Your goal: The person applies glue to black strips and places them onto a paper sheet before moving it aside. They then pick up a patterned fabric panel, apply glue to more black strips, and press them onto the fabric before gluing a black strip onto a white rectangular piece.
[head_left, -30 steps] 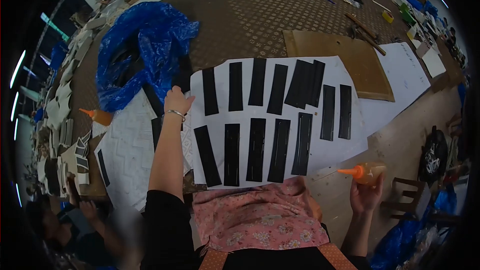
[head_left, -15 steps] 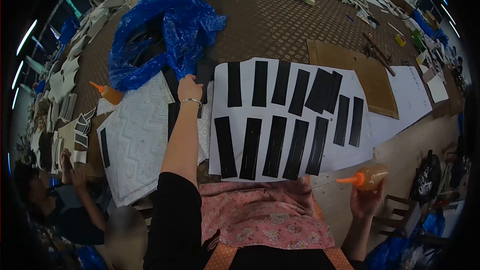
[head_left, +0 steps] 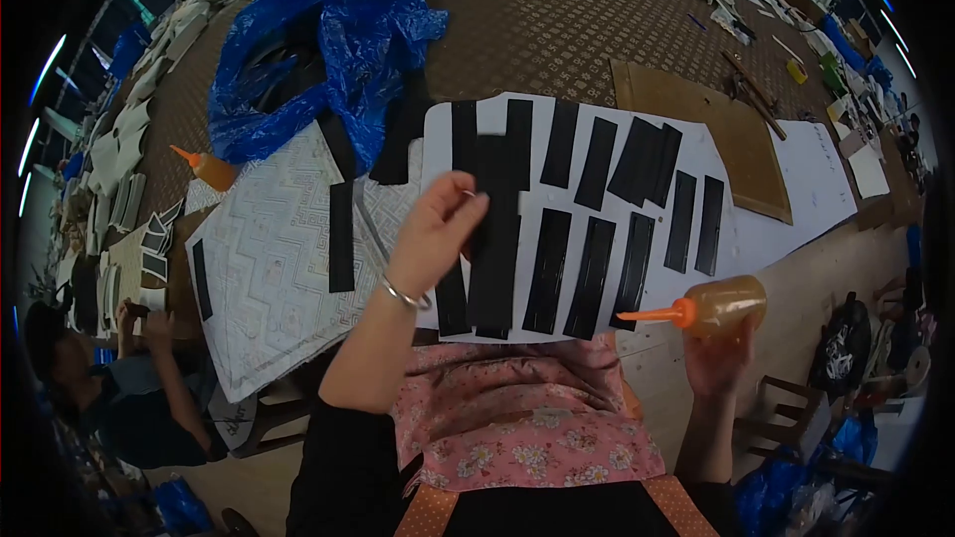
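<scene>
My left hand (head_left: 435, 239) pinches a long black strip (head_left: 495, 239) by its left edge, held upright over the white sheet (head_left: 686, 313). Beneath and beside it, shorter black strips (head_left: 549, 271) lie in two rows, some with a shiny surface; the held strip hides parts of those at the left. At the lower right, my right hand (head_left: 718, 363) is wrapped round a clear bottle of amber liquid (head_left: 731, 305), tilted so that its orange nozzle points left over the sheet's edge. A blue plastic bag (head_left: 353, 50) with dark material inside sits at the upper left.
A second amber bottle (head_left: 211, 171) lies near a patterned white board (head_left: 274, 259) on the left. Right of the strips is a brown panel (head_left: 696, 129). A co-worker (head_left: 129, 378) sits at the lower left. Two chairs and bags are on the floor.
My left hand has come from the blue bag back over the white sheet, now with a black strip in it. The bottle in my right hand has shifted slightly left and up.
</scene>
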The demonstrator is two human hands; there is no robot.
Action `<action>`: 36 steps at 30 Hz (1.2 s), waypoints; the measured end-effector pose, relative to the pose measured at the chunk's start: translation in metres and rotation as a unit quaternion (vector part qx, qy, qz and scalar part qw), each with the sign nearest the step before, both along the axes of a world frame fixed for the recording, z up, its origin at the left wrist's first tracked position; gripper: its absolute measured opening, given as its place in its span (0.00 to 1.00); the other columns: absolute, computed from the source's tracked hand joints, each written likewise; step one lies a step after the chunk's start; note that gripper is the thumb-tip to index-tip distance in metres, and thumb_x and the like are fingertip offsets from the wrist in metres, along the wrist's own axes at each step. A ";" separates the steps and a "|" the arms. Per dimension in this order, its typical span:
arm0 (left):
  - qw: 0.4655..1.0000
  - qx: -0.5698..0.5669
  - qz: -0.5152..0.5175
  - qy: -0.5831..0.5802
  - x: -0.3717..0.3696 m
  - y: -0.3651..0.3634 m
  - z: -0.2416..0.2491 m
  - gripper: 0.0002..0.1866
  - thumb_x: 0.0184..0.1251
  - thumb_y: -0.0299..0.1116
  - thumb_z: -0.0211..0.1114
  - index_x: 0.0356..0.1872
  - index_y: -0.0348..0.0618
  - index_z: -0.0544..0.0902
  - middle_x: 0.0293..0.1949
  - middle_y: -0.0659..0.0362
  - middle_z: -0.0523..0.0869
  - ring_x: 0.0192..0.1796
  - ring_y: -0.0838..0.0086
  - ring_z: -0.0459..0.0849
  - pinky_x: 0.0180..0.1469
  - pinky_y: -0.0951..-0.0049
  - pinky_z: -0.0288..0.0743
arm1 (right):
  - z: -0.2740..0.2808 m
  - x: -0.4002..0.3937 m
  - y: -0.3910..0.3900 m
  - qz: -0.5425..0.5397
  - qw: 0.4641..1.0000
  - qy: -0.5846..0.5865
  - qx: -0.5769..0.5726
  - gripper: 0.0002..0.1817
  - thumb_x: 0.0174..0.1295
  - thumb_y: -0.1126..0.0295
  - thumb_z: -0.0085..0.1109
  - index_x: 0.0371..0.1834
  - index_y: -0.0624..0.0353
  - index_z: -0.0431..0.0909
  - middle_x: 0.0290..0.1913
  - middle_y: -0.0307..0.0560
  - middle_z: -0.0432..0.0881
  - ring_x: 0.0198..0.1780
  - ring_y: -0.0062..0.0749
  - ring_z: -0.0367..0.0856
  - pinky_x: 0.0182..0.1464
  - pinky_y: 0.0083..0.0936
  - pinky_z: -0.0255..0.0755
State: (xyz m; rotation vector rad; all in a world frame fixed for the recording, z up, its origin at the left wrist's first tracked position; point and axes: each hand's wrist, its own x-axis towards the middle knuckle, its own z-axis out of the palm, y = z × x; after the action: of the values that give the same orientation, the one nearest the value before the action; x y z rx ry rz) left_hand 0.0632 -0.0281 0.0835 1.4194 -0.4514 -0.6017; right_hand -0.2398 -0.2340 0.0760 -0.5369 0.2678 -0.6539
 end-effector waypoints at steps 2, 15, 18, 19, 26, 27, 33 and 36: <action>0.995 -0.018 -0.096 0.027 -0.035 -0.001 -0.018 0.16 0.60 0.26 0.60 0.49 0.39 0.71 0.31 0.66 0.75 0.36 0.86 0.73 0.40 0.87 0.68 | 0.001 0.012 -0.003 0.033 0.995 -0.021 -0.094 0.29 0.63 0.54 0.46 0.64 0.56 0.56 0.61 0.49 0.64 0.64 0.41 0.62 0.64 0.44 0.56; 0.896 0.233 0.191 -0.326 0.106 0.007 -0.033 0.14 0.55 0.27 0.62 0.45 0.42 0.77 0.33 0.55 0.83 0.34 0.69 0.81 0.38 0.75 0.74 | 0.008 0.039 -0.010 0.005 0.985 -0.009 -0.173 0.26 0.65 0.56 0.44 0.63 0.57 0.57 0.61 0.48 0.65 0.62 0.39 0.65 0.60 0.42 0.62; 0.840 0.320 0.219 -0.380 0.176 0.009 -0.053 0.12 0.57 0.31 0.61 0.42 0.41 0.77 0.35 0.52 0.83 0.37 0.61 0.82 0.40 0.69 0.74 | 0.006 0.036 -0.008 0.012 0.987 -0.013 -0.158 0.26 0.65 0.55 0.43 0.63 0.57 0.57 0.60 0.48 0.66 0.61 0.39 0.66 0.60 0.40 0.63; 0.808 0.361 0.234 -0.403 0.183 0.008 -0.053 0.11 0.58 0.32 0.60 0.40 0.41 0.77 0.35 0.51 0.83 0.38 0.56 0.81 0.41 0.66 0.74 | 0.007 0.034 -0.008 0.009 0.988 -0.005 -0.156 0.26 0.65 0.55 0.43 0.63 0.56 0.58 0.60 0.48 0.66 0.61 0.39 0.66 0.60 0.40 0.63; 0.913 0.183 0.242 -0.271 0.138 0.015 -0.045 0.09 0.64 0.32 0.55 0.41 0.40 0.75 0.35 0.55 0.82 0.40 0.69 0.81 0.39 0.70 0.74 | 0.001 0.039 -0.011 -0.001 0.991 0.011 -0.136 0.29 0.65 0.52 0.42 0.64 0.58 0.55 0.61 0.50 0.65 0.61 0.40 0.66 0.60 0.42 0.64; 0.975 0.112 0.176 -0.078 0.104 0.013 -0.033 0.09 0.64 0.30 0.54 0.43 0.41 0.75 0.36 0.58 0.81 0.41 0.73 0.80 0.40 0.73 0.74 | 0.000 0.042 -0.011 0.002 0.991 0.014 -0.134 0.29 0.65 0.52 0.42 0.64 0.58 0.55 0.61 0.50 0.65 0.61 0.40 0.66 0.60 0.42 0.64; 0.922 -0.117 -0.136 0.342 -0.038 0.020 -0.045 0.18 0.62 0.22 0.51 0.55 0.36 0.69 0.45 0.58 0.78 0.48 0.78 0.78 0.50 0.78 0.73 | 0.001 0.070 -0.007 0.007 0.990 0.019 -0.143 0.25 0.66 0.55 0.42 0.61 0.57 0.59 0.58 0.47 0.69 0.59 0.38 0.69 0.56 0.40 0.66; 0.917 -0.077 -0.196 0.338 -0.064 0.026 -0.047 0.19 0.61 0.19 0.49 0.55 0.36 0.69 0.45 0.58 0.78 0.46 0.76 0.79 0.46 0.77 0.77 | 0.000 0.075 -0.014 -0.001 0.977 0.043 -0.209 0.22 0.66 0.59 0.43 0.59 0.58 0.61 0.56 0.47 0.70 0.57 0.36 0.71 0.55 0.39 0.68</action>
State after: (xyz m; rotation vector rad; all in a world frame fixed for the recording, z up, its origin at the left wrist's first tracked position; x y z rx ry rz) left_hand -0.0008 -0.0018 0.0369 0.8887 -0.2153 -1.2972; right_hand -0.1644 -0.2484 0.0758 -0.9702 0.2114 -0.6929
